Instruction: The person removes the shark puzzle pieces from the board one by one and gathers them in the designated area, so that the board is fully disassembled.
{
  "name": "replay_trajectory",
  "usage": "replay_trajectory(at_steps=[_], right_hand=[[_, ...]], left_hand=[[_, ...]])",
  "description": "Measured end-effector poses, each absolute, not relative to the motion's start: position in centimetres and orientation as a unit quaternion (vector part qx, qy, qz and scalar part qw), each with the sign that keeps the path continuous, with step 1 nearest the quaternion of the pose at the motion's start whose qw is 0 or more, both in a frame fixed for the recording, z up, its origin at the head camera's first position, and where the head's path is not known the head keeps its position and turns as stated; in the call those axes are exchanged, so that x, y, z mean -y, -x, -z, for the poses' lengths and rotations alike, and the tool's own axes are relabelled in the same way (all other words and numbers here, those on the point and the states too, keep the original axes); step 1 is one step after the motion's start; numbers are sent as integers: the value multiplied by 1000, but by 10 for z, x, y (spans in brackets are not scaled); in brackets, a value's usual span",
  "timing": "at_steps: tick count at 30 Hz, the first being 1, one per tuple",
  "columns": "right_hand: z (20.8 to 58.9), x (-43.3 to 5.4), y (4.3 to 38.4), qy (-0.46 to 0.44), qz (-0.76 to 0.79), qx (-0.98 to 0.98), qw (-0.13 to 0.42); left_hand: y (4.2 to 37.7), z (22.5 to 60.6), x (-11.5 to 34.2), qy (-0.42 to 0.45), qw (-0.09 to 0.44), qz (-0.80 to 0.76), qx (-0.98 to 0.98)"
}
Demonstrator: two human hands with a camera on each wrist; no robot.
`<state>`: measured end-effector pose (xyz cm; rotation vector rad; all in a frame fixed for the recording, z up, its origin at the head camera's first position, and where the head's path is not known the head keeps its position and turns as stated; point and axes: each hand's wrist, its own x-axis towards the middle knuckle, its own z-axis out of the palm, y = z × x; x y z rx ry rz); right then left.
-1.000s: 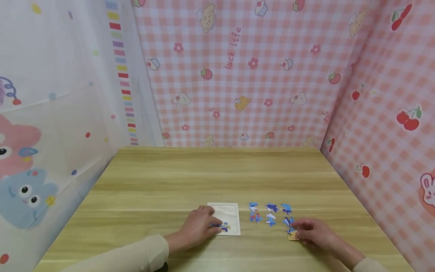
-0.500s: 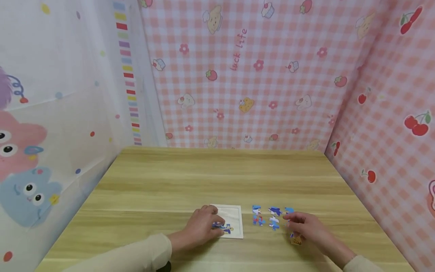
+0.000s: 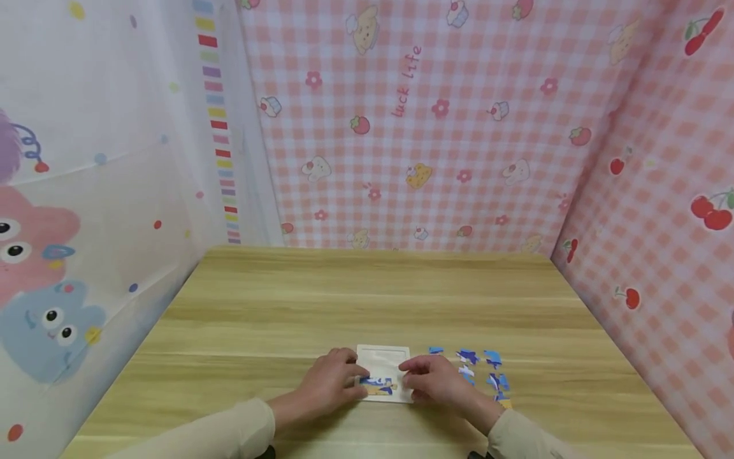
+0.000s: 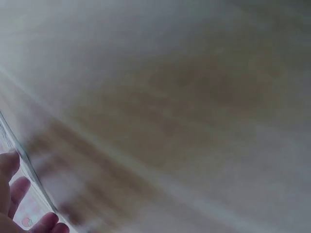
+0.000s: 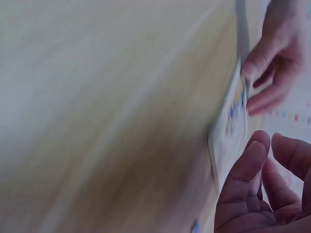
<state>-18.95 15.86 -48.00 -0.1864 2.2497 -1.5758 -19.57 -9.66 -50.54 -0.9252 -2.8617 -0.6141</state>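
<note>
A small pale puzzle tray [image 3: 381, 357] lies flat on the table, with joined jigsaw pieces [image 3: 377, 386] along its near side. At the tray's left edge is my left hand [image 3: 329, 381], its loosely spread fingers resting on it. My right hand [image 3: 438, 382] is at the tray's right edge, thumb and fingertips close together. The right wrist view shows that hand's fingers [image 5: 243, 170] bent; no piece is visible between them, and what they may hold is hidden. Only part of the left hand [image 4: 19, 194] shows in the left wrist view.
Loose jigsaw pieces [image 3: 467, 356], several in all, lie right of the tray; my right hand hides some of that area. The wooden table [image 3: 373, 293] meets a pink checked cloth [image 3: 413, 140] at its far edge.
My right hand has moved left from the loose pieces to the tray's right edge. The left hand stays by the tray. The head view has shifted a little.
</note>
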Motion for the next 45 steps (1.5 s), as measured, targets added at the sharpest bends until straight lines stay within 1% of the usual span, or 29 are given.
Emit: replay_trajectory(at_steps=[4, 10, 15, 20, 24, 31, 38, 45], right_hand=[[489, -147, 187, 85, 548, -807, 203], [495, -146, 185, 106, 546, -813, 172], [494, -142, 185, 120, 534, -821, 163], [489, -140, 185, 103, 541, -818, 169], [485, -138, 184, 86, 544, -817, 174], [485, -137, 185, 91, 546, -814, 178], [487, -134, 189, 88, 557, -809, 164], [479, -142, 187, 63, 540, -824, 160]], left_hand=[[194, 506, 98, 322, 36, 210, 922], [196, 505, 96, 334, 39, 209, 918], [196, 505, 95, 329, 39, 202, 922], [193, 503, 95, 325, 40, 211, 921], [192, 503, 95, 314, 30, 211, 925], [191, 502, 95, 307, 14, 215, 927], [192, 500, 95, 319, 29, 216, 923], [191, 501, 99, 313, 21, 210, 926]])
